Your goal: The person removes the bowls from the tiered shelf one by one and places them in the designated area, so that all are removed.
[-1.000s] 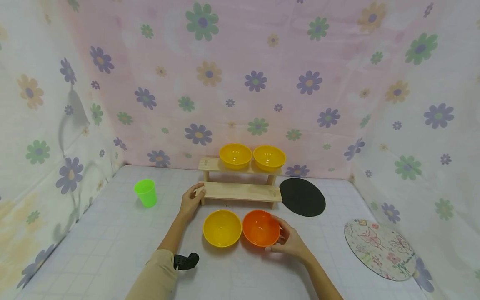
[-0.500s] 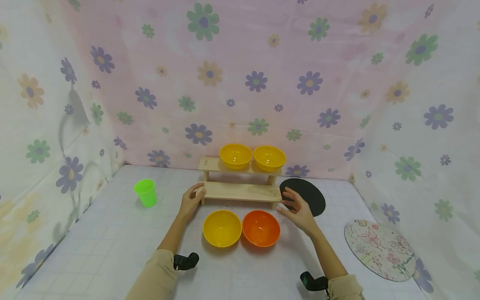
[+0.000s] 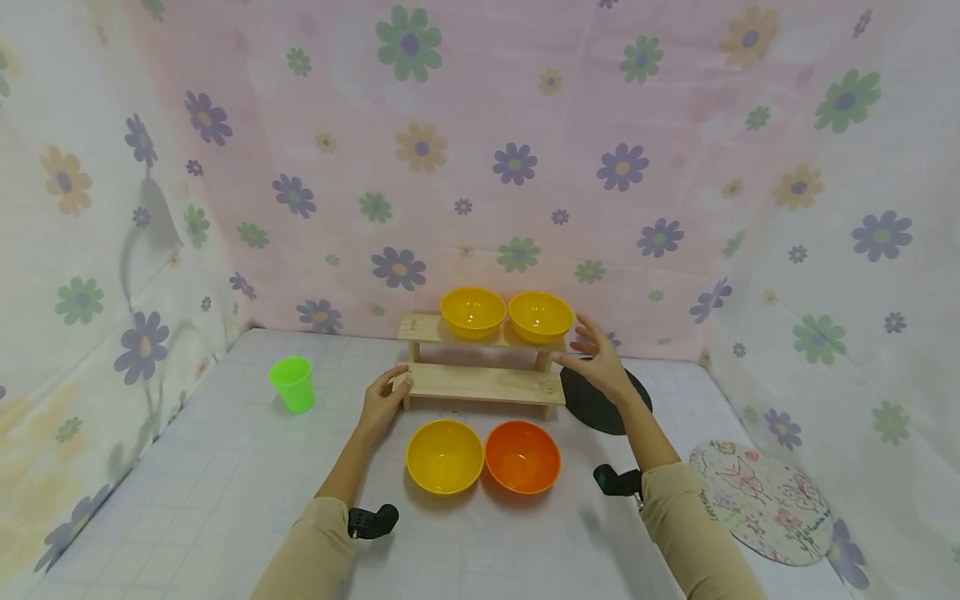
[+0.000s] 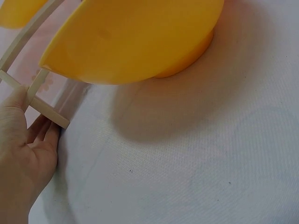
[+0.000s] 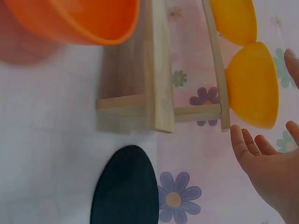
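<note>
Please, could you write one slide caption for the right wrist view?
Open right grip near one of two yellow bowls atop a wooden stand.

Head view: the black disc [image 3: 596, 408] is partly hidden by the right grip [image 3: 598, 360] and forearm [image 3: 645, 429]; the right sleeve [image 3: 693, 525] covers one edge of the patterned oval board [image 3: 780, 504]; marks on the wooden stand [image 3: 480, 383] are illegibly small. Left wrist view: the near yellow bowl [image 4: 135, 42] is cropped above. Right wrist view: the orange bowl [image 5: 79, 21] is cropped above, the black disc below.
</note>
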{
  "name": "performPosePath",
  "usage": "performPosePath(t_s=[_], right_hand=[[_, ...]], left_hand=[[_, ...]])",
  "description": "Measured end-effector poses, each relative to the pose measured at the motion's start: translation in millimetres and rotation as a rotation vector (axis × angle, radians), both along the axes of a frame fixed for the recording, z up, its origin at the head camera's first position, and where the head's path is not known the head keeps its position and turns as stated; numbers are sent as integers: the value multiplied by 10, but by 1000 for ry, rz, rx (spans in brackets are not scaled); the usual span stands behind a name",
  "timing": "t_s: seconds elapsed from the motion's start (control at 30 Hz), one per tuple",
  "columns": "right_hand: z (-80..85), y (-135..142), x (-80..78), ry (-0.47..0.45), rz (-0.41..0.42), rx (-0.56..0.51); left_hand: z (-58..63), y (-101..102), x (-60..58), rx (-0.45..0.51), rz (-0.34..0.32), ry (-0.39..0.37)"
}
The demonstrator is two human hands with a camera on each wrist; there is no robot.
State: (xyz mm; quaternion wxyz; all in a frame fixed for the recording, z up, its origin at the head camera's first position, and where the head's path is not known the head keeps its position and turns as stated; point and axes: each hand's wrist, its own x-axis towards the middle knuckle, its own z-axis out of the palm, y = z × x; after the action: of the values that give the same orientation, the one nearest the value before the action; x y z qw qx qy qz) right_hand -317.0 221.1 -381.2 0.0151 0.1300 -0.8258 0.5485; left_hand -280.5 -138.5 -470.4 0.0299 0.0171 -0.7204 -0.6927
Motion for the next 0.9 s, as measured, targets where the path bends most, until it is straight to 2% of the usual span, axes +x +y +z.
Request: performPosePath(t_s=[0.1,0.2,0.47,0.9], right_hand=[[-50,22,-168,-17,9,-20],[-42,6,-251,-39,27,-64],[168,-160,-168,-79,70,-72],[177,-244,-188,-119,21,-87]], left_hand=[[5,0,3,3,5,0],[11,9,9,-8,8,3],[16,17,17,-7,13,-7],[22,7,13,-10,9,18]])
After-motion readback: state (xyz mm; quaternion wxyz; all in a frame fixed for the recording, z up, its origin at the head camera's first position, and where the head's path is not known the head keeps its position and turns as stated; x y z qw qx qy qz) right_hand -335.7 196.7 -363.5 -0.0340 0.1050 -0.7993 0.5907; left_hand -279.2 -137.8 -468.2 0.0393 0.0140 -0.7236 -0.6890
